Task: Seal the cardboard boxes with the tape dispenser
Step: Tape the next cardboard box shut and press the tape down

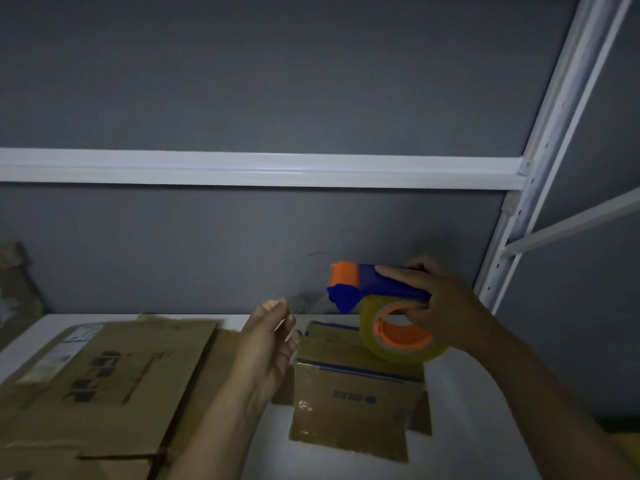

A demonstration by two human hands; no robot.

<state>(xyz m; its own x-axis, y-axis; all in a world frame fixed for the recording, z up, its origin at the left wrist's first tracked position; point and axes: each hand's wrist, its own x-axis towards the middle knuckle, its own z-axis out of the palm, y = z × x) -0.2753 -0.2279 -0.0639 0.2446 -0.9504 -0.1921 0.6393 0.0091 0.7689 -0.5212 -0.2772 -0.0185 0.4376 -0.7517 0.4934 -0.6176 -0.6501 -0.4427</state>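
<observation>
Wall: we face a grey wall (242, 81) crossed by a white shelf rail (242, 168).
Table: a white table (467, 410) carries the cardboard.
Flattened cardboard (114, 375): lies flat on the left.
Cardboard box (353, 410): small, standing at the centre with its top flaps closed, right of the flattened sheets.
Tape dispenser (391, 282): blue and orange, held in the air just above the box's far end, with its clear tape roll (398, 341) hanging lowest.
Right hand (446, 306): our fingers wrap firmly round the dispenser's blue handle.
Left hand (270, 344): fingers relaxed and loosely spread, raised beside the box.
</observation>
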